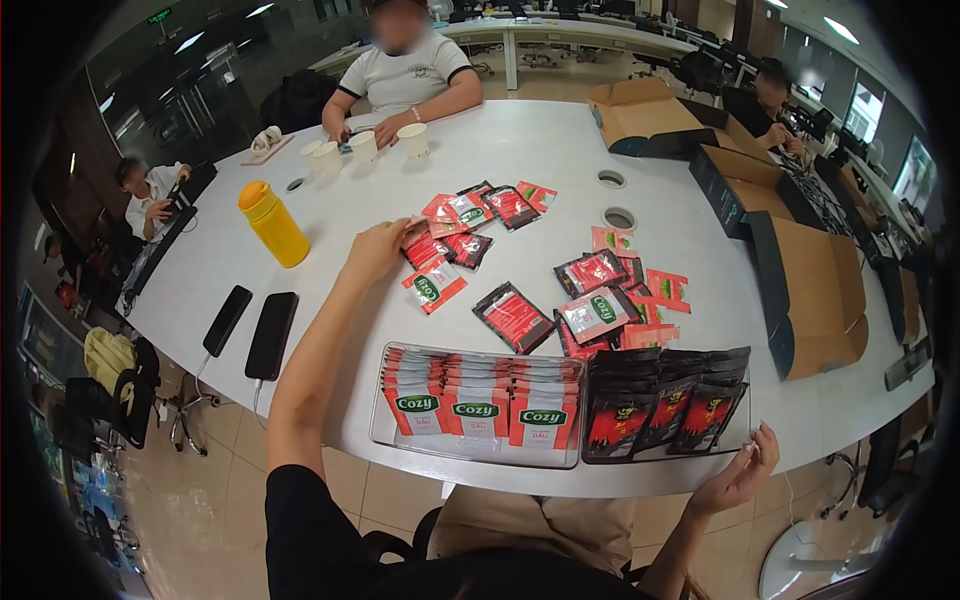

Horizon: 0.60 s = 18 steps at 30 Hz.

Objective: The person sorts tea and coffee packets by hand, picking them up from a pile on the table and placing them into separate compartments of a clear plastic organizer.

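My left hand [378,248] reaches over the table to a loose pile of sachets, its fingers closed at the edge of a red sachet [416,231]. Beside it lie a Cozy tea sachet [436,285] and several red and black sachets. My right hand [738,474] is by the table's front edge, fingers loosely curled and apart, near the right corner of a clear tray [578,458]. Rows of pink Cozy tea sachets [476,412] stand in its left compartment. Black and red sachets [668,410] stand upright on the right. A second loose pile [600,310] lies behind the tray.
A yellow bottle [273,225] and two phones [271,336] with cables are on the left. Paper cups [413,142] stand before a seated person [410,80] across the table [520,150]. Open cardboard boxes [810,290] line the right side. Cable holes [618,218] pierce the tabletop.
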Each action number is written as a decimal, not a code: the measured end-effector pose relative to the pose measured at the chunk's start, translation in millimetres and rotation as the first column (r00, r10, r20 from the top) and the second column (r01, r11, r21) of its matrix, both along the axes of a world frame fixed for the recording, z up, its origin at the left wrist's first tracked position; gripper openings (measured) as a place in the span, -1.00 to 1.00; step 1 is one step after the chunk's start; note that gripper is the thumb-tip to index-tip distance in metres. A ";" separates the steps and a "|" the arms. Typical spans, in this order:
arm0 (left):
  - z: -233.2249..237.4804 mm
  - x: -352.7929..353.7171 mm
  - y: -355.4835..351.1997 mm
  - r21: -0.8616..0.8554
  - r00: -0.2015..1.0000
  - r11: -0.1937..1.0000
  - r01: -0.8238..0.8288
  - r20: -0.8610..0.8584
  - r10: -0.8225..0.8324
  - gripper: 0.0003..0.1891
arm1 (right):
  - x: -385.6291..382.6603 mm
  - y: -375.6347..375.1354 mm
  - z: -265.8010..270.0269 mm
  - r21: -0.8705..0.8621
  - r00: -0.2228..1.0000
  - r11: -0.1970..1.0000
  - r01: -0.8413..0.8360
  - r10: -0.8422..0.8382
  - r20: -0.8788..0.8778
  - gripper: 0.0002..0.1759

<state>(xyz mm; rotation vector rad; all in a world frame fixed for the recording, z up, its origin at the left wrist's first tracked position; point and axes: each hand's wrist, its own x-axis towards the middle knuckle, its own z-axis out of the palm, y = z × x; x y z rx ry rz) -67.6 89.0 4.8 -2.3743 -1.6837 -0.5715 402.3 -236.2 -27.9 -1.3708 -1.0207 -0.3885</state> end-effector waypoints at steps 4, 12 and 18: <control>-0.5 20.2 -2.6 -0.087 1.000 0.996 0.007 -0.007 -0.008 -0.58 | -0.7 0.3 2.2 0.002 1.000 1.000 -0.003 0.003 0.009 -0.74; 9.0 25.8 -8.3 -0.206 0.981 0.978 -0.035 -0.195 -0.006 -0.57 | 0.8 -1.6 0.9 -0.013 0.999 0.999 -0.031 0.031 0.018 -0.76; 2.8 20.3 -4.8 0.046 0.995 0.994 0.101 -0.014 -0.101 -0.71 | -2.4 -0.2 4.9 -0.009 1.000 1.000 0.007 -0.007 0.017 -0.76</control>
